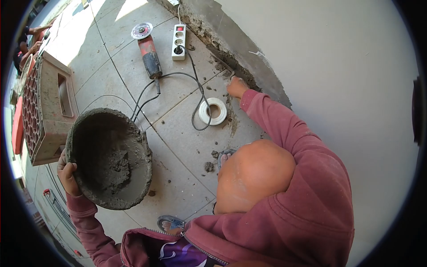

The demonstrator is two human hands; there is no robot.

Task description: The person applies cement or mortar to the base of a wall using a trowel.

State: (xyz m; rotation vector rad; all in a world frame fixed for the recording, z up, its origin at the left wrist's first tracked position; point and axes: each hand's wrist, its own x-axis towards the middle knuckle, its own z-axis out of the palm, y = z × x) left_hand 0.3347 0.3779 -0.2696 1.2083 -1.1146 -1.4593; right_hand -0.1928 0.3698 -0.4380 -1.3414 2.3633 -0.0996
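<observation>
My left hand point(68, 175) grips the rim of a round mortar bucket point(140, 187), fingers outside and thumb over the edge. The bucket is tilted toward me, caked with grey cement, and a lump of wet mortar point(118, 171) lies inside it. My right hand point(238, 87) is closed around the handle of a trowel point(223, 63) at the foot of the wall. Its thin blade lies along the rough, broken strip point(238, 66) where wall meets floor; part of the blade merges with the mortar there.
An angle grinder point(150, 55) with its cord lies on the tiles, near a white power strip point(179, 42) and a roll of tape point(218, 111). A dirty plastic crate point(53, 93) stands left. Mortar crumbs point(209, 167) dot the floor. Another person's arms point(33, 46) show at far left.
</observation>
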